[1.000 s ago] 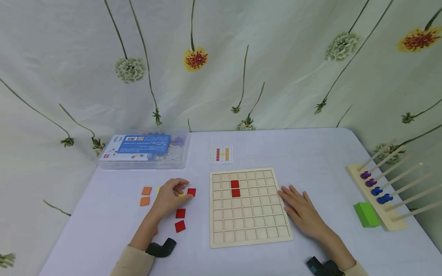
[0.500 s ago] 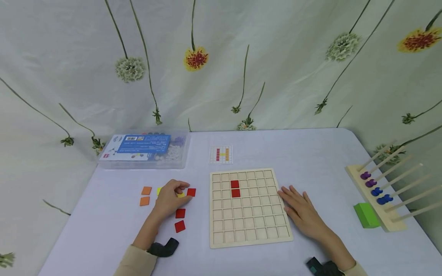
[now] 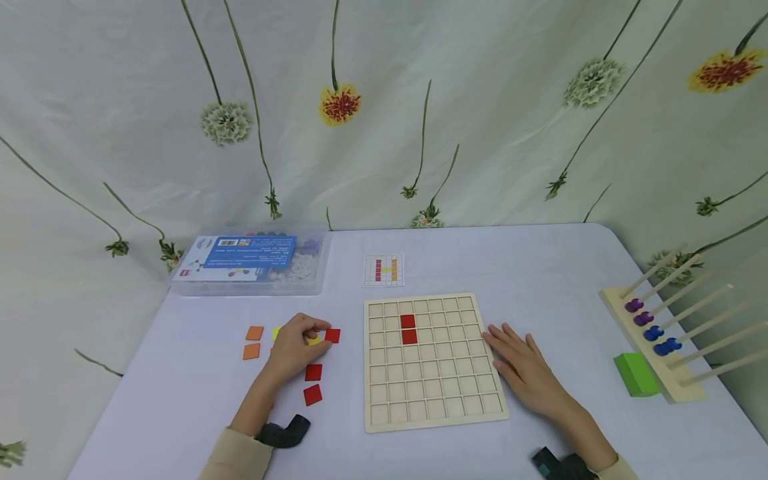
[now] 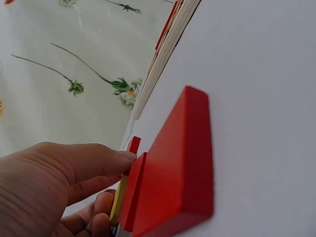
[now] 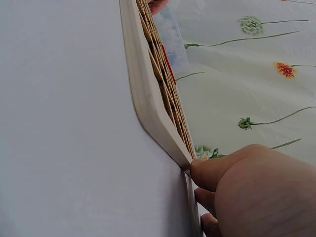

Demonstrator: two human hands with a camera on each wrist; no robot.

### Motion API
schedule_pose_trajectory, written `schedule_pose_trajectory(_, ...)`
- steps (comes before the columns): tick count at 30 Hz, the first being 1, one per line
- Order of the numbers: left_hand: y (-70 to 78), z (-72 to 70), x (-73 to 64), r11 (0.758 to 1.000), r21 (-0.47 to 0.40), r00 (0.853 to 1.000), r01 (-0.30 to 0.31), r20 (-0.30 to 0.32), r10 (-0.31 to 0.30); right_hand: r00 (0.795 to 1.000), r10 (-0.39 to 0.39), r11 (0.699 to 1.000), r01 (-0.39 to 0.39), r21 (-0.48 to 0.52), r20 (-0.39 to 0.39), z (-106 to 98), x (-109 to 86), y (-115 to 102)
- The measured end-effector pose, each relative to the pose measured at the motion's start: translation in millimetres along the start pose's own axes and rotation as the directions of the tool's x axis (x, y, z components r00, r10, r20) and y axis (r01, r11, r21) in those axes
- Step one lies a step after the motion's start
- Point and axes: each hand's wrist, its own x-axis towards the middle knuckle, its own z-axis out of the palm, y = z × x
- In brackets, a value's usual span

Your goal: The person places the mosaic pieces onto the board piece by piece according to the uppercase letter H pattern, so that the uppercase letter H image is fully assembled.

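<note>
In the head view my left hand [image 3: 297, 343] pinches a red square tile [image 3: 333, 336] between thumb and index finger, left of the board; the wrist view shows the thumb [image 4: 106, 160] against the tile's edge. Under this hand a yellow tile [image 3: 314, 340] shows in part. Two more red tiles, a nearer one [image 3: 313, 395] and a farther one [image 3: 313, 372], lie just below. My right hand [image 3: 528, 370] lies with fingers extended, fingertips at the right edge of the wooden grid board [image 3: 438, 425]. Two red tiles [image 3: 409, 329] fill neighbouring cells of one column.
Two orange tiles [image 3: 253, 340] lie left of my left hand. Behind the board is a pattern card [image 3: 384, 270] with coloured squares. A clear plastic box [image 3: 252, 267] stands at the back left. At right, a pegged bead rack [image 3: 660, 340] stands beside a green block [image 3: 637, 375].
My left hand has shifted very slightly, its index finger now closer to the red tile. The right hand and the board have stayed put.
</note>
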Motion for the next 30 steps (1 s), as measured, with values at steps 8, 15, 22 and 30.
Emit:
schedule_pose_trajectory(8, -1.7, -0.4, 0.2, 1.000, -0.012, 1.000, 0.006, 0.005, -0.006, 1.000, -0.002, 1.000, 0.002, -0.004, 0.000, 0.0, 0.1, 0.4)
schedule_pose_trajectory(15, -2.2, -2.5, 1.9, 0.999, -0.040, 1.000, 0.013, -0.021, -0.014, 1.000, 0.006, 1.000, -0.006, -0.006, 0.006, 0.0, 0.3, 0.4)
schedule_pose_trajectory(22, 8.9, -14.1, 0.2, 0.996, -0.073, 0.999, 0.041, -0.027, -0.044, 1.000, 0.011, 1.000, -0.011, -0.007, 0.010, 0.1, 0.5, 0.6)
schedule_pose_trajectory(30, 42.1, -10.5, -3.7, 0.998, -0.066, 0.999, 0.007, -0.039, -0.009, 1.000, 0.012, 1.000, -0.012, -0.008, 0.006, 1.3, 1.0, 1.4)
